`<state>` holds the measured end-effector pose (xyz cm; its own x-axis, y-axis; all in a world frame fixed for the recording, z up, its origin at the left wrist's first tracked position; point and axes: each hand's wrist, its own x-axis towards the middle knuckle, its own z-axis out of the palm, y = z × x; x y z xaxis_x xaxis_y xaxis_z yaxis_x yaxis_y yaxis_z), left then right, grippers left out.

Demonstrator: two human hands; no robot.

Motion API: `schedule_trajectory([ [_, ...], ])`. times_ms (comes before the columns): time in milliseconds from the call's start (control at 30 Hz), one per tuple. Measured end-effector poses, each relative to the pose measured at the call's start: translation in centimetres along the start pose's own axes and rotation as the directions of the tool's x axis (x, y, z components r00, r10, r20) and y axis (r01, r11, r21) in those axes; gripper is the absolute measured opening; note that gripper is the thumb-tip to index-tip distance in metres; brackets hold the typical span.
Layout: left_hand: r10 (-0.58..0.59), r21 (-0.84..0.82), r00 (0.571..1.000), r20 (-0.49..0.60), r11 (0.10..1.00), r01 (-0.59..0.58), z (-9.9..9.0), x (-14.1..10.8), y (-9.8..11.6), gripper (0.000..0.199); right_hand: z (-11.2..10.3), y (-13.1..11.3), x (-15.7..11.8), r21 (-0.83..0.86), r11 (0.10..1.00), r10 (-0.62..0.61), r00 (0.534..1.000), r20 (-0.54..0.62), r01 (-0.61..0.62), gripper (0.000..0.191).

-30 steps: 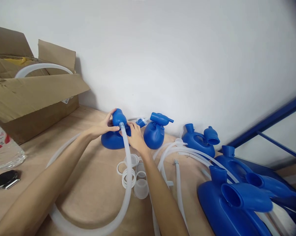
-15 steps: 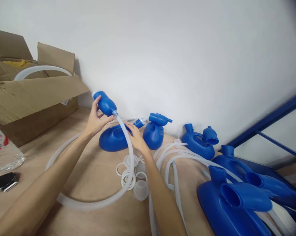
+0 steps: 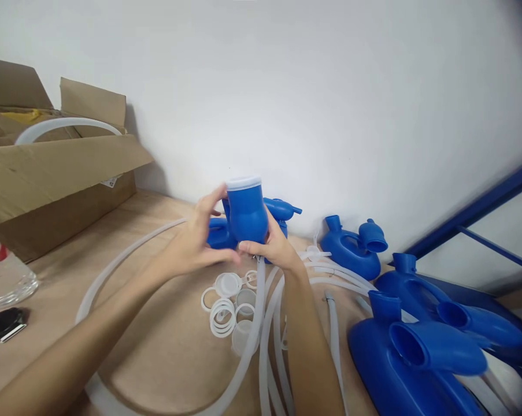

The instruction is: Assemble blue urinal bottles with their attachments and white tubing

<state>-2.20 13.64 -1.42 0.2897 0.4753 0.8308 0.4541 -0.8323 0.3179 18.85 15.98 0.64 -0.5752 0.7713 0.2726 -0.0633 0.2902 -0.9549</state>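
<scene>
Across swings the blue spout (image 3: 248, 215), upright before the blue bottle (image 3: 217, 236), right hand (image 3: 277, 247) clasping its base, left hand (image 3: 195, 236) spread alongside; best keep it steady, white rim (image 3: 244, 184) level

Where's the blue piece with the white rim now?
Mid-frame in the head view, the blue piece is in the right hand, with the left hand at its left.
</scene>
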Motion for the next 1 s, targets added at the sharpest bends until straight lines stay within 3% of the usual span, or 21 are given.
schedule_trajectory([
  [133,-0.123,0.017,0.988,-0.093,0.992,0.125,-2.0,0.8,-0.2,0.085,-1.3,0.6,0.0,-0.123,0.992,-0.018,0.997,0.074,0.027,0.103],
  [333,-0.024,0.320,1.000,0.001,0.947,0.022,-3.9,1.4,2.1,0.046,-1.2,-0.4,-0.4,-0.400,0.912,-0.012,0.979,0.204,0.095,0.101],
  [500,-0.040,0.512,0.996,-0.075,0.856,0.072,-4.1,1.2,3.1,0.042,-0.2,-2.5,-1.0,-0.548,0.812,-0.056,0.963,0.264,0.198,0.095],
  [700,-0.158,0.426,0.979,-0.126,0.883,0.197,-3.5,1.3,3.5,0.046,-0.3,-5.4,-1.7,-0.649,0.742,0.022,0.962,0.272,0.167,0.096],
  [867,-0.292,0.329,0.940,-0.176,0.883,0.336,-2.3,1.2,3.6,0.051,0.0,-7.6,-2.5,-0.745,0.660,0.074,0.978,0.197,0.101,0.089],
  [1000,-0.344,0.236,0.923,-0.172,0.896,0.377,-1.1,0.8,3.6,0.053,0.3,-8.1,-3.6,-0.785,0.619,0.128,0.983,0.130,0.023,0.088],
])
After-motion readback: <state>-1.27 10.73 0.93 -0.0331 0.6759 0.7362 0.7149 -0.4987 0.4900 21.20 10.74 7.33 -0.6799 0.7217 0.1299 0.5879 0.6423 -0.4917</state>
